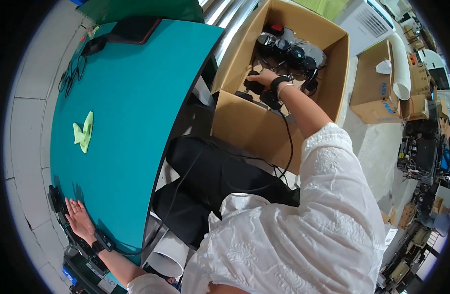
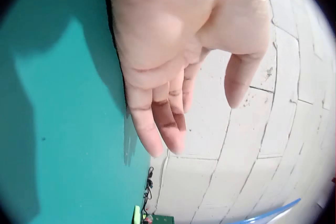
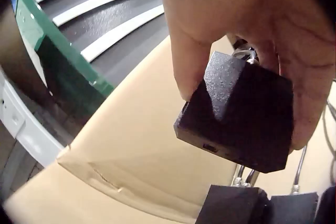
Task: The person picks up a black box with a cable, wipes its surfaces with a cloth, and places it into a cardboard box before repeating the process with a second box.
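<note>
In the head view my right hand is inside a cardboard box, among black round parts with rods. Its thumb and fingers grip a black block, seen close up in the right wrist view, with metal rods beside it. Two more black blocks lie below that one. At the left edge of the teal table, my left hand rests with its fingers extended and holds nothing. The left wrist view shows the left hand palm up front, fingers loosely bent.
A pale green cloth-like piece lies on the table. At its far end are a black flat case and a coiled cable. Another cardboard box and a white roll stand at the right. A cable hangs beside the legs.
</note>
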Demonstrator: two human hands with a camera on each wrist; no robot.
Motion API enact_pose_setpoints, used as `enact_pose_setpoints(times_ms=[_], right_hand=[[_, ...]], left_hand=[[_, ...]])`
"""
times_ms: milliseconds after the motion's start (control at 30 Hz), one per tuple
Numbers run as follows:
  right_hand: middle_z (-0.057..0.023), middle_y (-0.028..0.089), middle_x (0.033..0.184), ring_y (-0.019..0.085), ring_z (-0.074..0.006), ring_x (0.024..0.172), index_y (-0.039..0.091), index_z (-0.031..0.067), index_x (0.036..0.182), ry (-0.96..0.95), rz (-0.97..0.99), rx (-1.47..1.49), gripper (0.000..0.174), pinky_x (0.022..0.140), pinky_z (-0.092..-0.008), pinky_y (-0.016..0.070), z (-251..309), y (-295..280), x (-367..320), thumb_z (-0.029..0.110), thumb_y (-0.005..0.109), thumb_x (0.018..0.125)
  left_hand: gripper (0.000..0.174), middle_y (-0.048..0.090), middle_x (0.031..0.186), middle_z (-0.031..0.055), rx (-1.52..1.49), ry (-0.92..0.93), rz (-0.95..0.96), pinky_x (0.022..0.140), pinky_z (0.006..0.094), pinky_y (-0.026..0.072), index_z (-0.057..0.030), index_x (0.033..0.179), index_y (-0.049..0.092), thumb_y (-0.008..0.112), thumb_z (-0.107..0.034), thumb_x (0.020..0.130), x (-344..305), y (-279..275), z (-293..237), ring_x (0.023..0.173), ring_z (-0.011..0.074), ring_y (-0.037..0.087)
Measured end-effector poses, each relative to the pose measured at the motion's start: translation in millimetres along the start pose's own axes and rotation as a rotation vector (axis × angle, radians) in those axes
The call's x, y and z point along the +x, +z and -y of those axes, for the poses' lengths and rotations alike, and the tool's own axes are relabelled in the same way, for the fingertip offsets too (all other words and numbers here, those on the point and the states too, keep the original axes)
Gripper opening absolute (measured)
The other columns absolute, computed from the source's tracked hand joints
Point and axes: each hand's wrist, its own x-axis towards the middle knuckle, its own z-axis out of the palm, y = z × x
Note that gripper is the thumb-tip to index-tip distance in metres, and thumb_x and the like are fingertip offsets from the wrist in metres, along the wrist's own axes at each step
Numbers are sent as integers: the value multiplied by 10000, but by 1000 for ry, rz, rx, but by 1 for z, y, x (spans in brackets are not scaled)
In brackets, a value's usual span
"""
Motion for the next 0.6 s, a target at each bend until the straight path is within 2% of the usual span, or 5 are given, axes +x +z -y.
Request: enact_pose_setpoints(times_ms=[33,67,100,300,600], right_hand=[[-171,650,982,671,-250,750,623,-122,991,-29,11,-56,653,556,-333,542,-2,13,16,459,740,718],[-218,621,1145,604,-334,1055,637,-37,1099,-33,104,-191,808,899,-375,460,9,17,7,639,656,657],[-210,604,1183,588,-343,1079,631,-32,1117,-83,128,-372,819,911,-364,453,23,21,1,646,660,658],[-210,590,1205,564,-344,1115,623,-15,1141,-42,289,-493,787,921,-373,444,31,39,10,641,633,705],[-160,689,872,647,-313,808,675,-26,937,-340,474,-856,474,744,-402,488,27,39,1,423,584,814]], left_hand=[[628,422,1332,188,-31,-1,-2,1122,396,265,51,1436,169,476,-235,968,-1,1,-1,1242,258,403],[628,422,1332,188,-22,-2,-7,1122,396,265,51,1436,169,476,-235,968,-1,0,-1,1242,258,403],[638,414,1344,190,-66,-21,17,1128,399,254,46,1441,149,477,-232,969,-1,0,-1,1261,257,393],[666,394,1372,200,-159,-60,55,1140,413,231,29,1453,103,486,-214,966,-1,4,-2,1290,261,376],[658,394,1372,202,-210,-71,36,1141,428,226,23,1454,102,482,-201,967,0,5,-1,1291,267,375]])
